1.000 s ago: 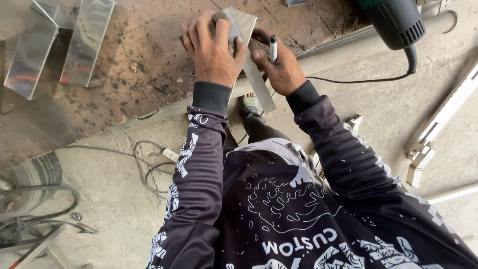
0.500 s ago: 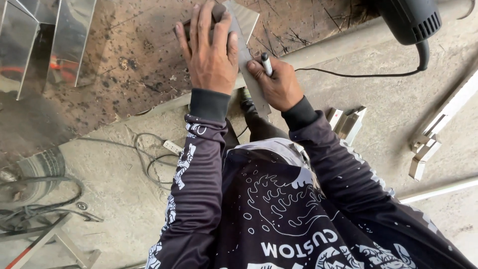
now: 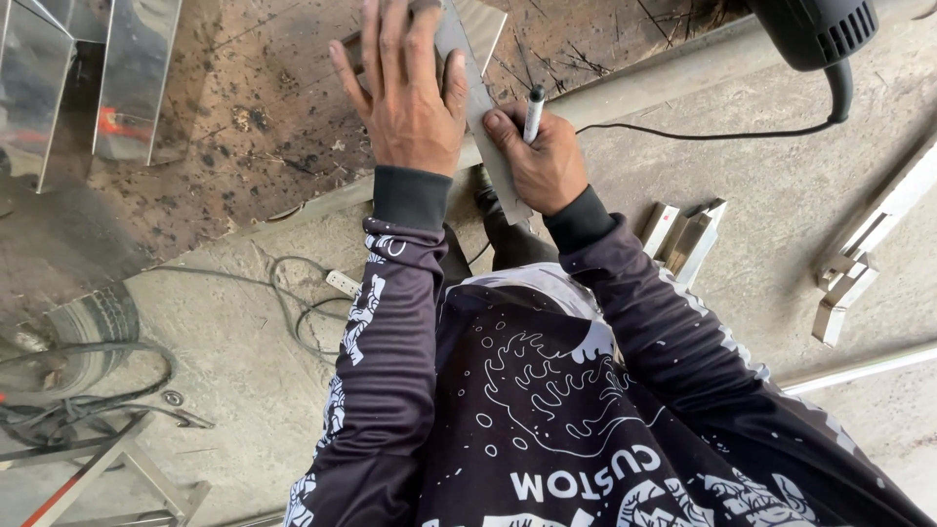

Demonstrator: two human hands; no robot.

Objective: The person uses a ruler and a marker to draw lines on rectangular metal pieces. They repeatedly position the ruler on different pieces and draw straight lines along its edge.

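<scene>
My left hand (image 3: 410, 93) presses flat, fingers spread, on a shiny metal strip (image 3: 483, 107) that lies across the stained workbench (image 3: 264, 117). My right hand (image 3: 542, 156) holds a marker pen (image 3: 533, 112) with its tip pointing up, at the strip's right edge. The strip's near end sticks out past the bench edge below my right hand. Both arms wear dark patterned sleeves.
A black power tool (image 3: 810, 29) with a cable (image 3: 722, 134) rests at the top right. Folded shiny sheet-metal pieces (image 3: 98, 88) stand at the top left. Short metal offcuts (image 3: 683, 234) and angle bars (image 3: 859, 263) lie on the concrete floor. Cables (image 3: 303, 303) and a tyre (image 3: 88, 327) are at the left.
The view has tilted down, so the hands now sit higher in the picture. My left hand has spread flatter on the strip, and the right hand with the marker has slid nearer along its edge.
</scene>
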